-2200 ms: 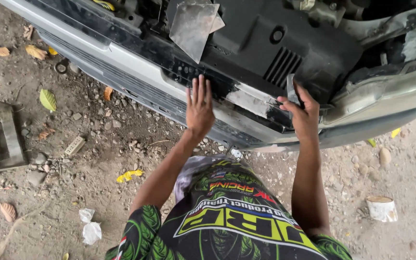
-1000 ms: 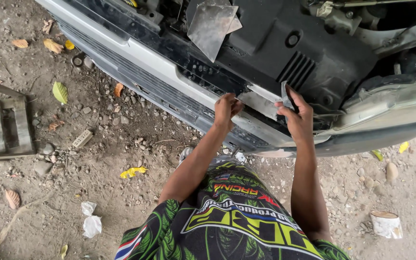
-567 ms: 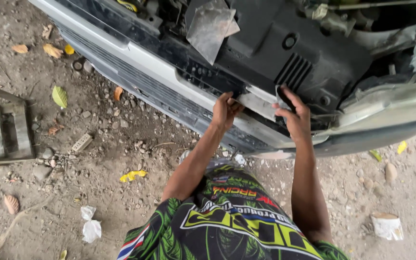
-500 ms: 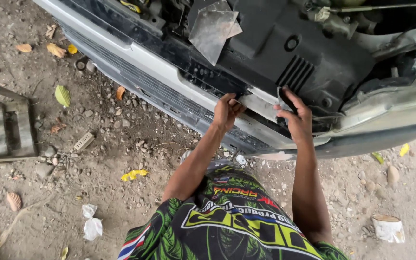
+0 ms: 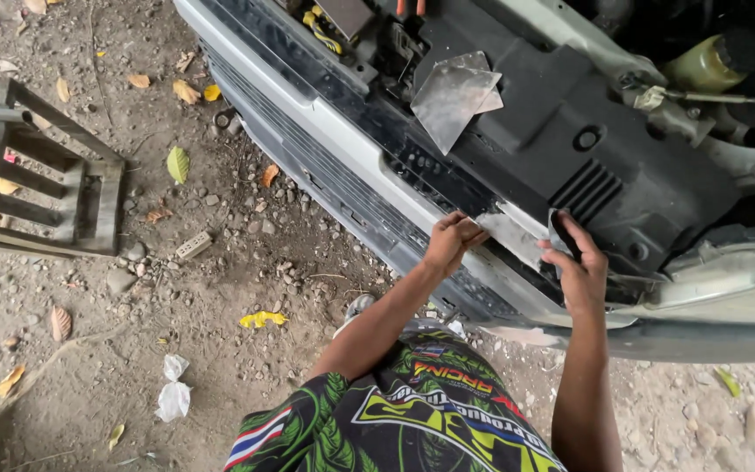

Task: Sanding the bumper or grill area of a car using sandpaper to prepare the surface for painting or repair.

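Observation:
I stand over the front of a car whose white bumper [image 5: 325,131] runs diagonally from top left to lower right. My left hand [image 5: 450,242] is curled on the left edge of a pale sheet [image 5: 513,238] lying on the bumper's top edge. My right hand [image 5: 577,267] grips the sheet's right end beside the black plastic engine cover [image 5: 570,131]. A second grey sheet [image 5: 456,96] lies loose on top of that black cover, farther in.
Dirt ground with dry leaves and small stones spreads to the left. A grey wooden pallet-like frame [image 5: 37,179] stands at the left edge. A crumpled white scrap [image 5: 172,398] lies near my feet. A yellowish fluid reservoir [image 5: 701,61] sits at the top right.
My left hand was flat on the bumper; now its fingers are curled on the sheet's edge. The view has swung, showing more of the engine bay and the frame at left.

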